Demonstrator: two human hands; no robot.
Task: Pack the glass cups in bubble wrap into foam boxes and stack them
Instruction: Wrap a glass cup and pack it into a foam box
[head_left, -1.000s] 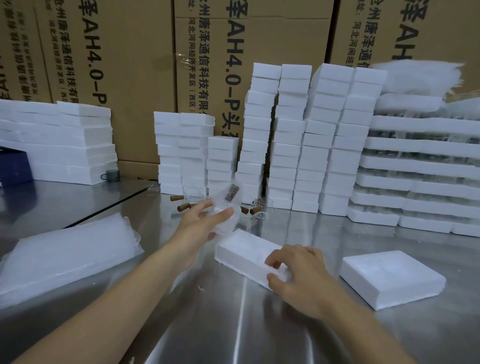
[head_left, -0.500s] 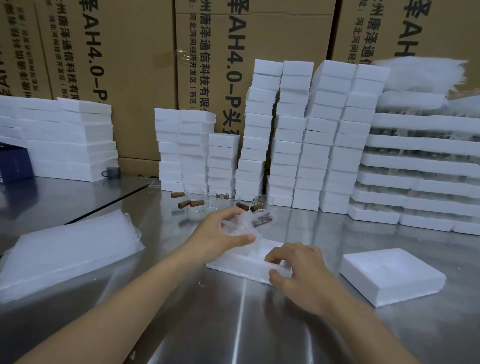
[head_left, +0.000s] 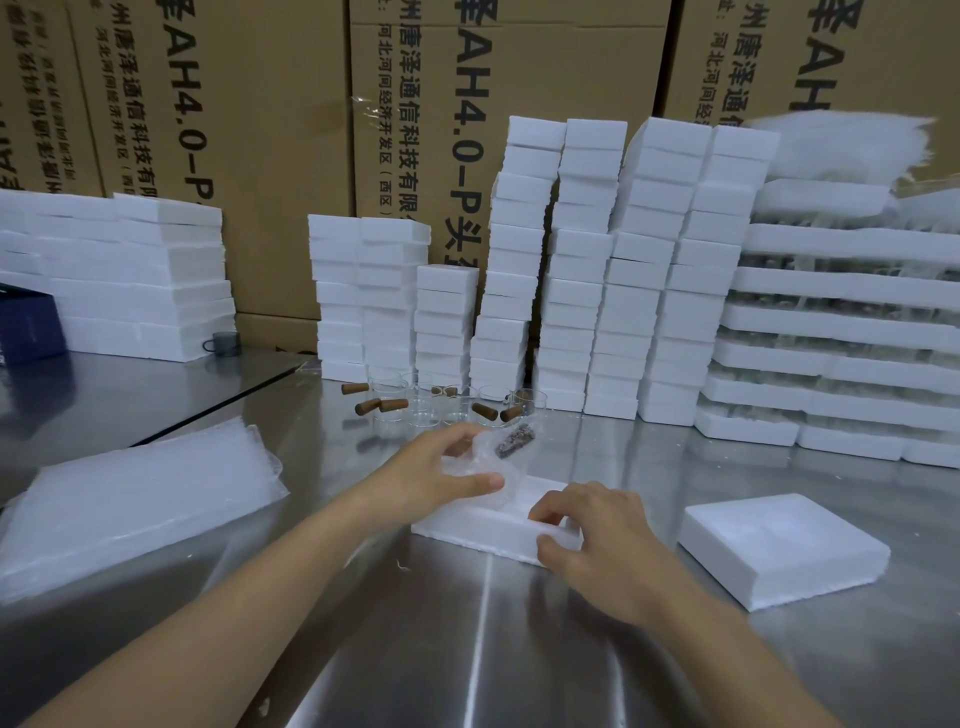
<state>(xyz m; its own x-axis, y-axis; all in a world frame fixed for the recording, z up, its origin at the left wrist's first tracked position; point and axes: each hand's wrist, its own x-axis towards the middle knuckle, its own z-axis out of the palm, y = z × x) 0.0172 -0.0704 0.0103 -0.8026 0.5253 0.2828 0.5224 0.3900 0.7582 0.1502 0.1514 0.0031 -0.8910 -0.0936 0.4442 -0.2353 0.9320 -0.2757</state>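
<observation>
My left hand (head_left: 441, 475) grips a glass cup wrapped in bubble wrap (head_left: 493, 457), its brown handle sticking out, and holds it low in the open white foam box (head_left: 467, 525) on the steel table. My right hand (head_left: 587, 530) holds the near right corner of that box, thumb on its side and fingers curled over the rim. A foam lid (head_left: 779, 548) lies to the right. Several bare glass cups (head_left: 431, 402) with brown handles stand behind the box.
A pile of bubble wrap sheets (head_left: 135, 493) lies at the left. Tall stacks of foam boxes (head_left: 597, 270) line the back, with trays of cups (head_left: 841, 332) at the right and more foam (head_left: 119, 275) at the left, before cardboard cartons (head_left: 239, 104).
My left hand has brought the wrapped cup down from above the table into the foam box. My right hand has stayed on the box corner.
</observation>
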